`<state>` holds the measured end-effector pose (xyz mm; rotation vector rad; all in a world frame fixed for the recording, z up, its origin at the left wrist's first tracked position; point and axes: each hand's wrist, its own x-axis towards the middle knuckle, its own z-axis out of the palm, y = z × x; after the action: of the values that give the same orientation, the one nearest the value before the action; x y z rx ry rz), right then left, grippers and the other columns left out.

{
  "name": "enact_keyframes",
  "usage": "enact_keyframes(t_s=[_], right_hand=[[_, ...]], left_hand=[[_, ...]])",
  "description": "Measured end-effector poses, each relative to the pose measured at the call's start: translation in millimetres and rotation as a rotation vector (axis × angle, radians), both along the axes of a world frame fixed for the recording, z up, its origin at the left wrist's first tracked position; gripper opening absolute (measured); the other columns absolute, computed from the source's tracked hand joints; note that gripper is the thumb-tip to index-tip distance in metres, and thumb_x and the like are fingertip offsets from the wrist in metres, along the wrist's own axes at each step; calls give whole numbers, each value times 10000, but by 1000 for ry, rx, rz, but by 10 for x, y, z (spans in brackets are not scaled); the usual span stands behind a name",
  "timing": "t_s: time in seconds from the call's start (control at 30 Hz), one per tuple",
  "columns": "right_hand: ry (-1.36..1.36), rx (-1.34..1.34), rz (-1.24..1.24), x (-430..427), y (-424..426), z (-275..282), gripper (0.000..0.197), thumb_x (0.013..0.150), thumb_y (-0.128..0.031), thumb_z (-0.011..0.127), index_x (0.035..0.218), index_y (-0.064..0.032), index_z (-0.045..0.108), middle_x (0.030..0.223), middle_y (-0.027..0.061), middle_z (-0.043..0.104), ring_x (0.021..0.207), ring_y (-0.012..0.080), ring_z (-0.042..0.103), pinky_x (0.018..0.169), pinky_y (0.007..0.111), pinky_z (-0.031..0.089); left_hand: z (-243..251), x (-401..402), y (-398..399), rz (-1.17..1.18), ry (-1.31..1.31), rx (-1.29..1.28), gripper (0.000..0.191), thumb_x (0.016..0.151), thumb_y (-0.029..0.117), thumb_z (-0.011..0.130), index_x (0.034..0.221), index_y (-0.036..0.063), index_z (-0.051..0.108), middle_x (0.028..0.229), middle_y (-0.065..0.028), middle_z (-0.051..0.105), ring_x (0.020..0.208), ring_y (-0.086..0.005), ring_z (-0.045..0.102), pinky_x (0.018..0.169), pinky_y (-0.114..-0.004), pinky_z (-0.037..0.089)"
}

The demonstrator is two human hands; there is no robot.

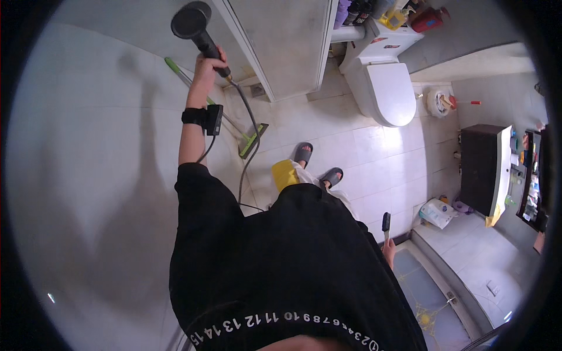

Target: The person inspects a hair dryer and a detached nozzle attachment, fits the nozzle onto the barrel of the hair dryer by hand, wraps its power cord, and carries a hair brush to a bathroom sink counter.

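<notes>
My left hand (pixel 211 61) grips the handle of a black handheld shower head (pixel 193 24), raised at the upper left near the wall. From the handle's end a flexible shower hose (pixel 251 109) hangs down past my arm. A black strap with a small box (pixel 214 119) sits around my left wrist. Down at the lower right, my right hand (pixel 389 249) holds a brush (pixel 386 223) with dark bristles and a light handle, beside my black shirt. Grey slippers (pixel 332 177) are on my feet, with yellow and white cloth (pixel 285 174) by my legs.
A green floor squeegee (pixel 253 141) leans along the left wall. Ahead stand a glass shower screen (pixel 285 44) and a white toilet (pixel 390 94) with bottles on its tank. To the right are a waste bin (pixel 439 103), a dark cabinet (pixel 483 169), a plastic package (pixel 438 213) and a door (pixel 426 298).
</notes>
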<state>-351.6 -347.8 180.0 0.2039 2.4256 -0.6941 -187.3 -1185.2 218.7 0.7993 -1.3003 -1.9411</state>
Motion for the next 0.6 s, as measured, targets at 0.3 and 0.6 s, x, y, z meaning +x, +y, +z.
enact_keyframes(t_s=[0.3, 0.6], right_hand=[[-9, -30, -59, 83, 60, -505, 306, 881, -271, 438, 753, 6, 445, 564, 91, 426, 504, 167, 433, 469, 352, 354], [15, -24, -108, 574, 99, -668, 329, 886, -273, 412, 728, 13, 448, 540, 111, 429, 462, 219, 434, 446, 362, 345]], left_hand=[[1198, -313, 117, 24, -15, -247, 233, 495, -58, 526, 705, 35, 485, 648, -32, 493, 634, -157, 490, 612, -267, 406], [1242, -722, 334, -133, -51, -240, 247, 490, -80, 521, 683, 57, 451, 668, -31, 475, 651, -159, 471, 629, -255, 381]])
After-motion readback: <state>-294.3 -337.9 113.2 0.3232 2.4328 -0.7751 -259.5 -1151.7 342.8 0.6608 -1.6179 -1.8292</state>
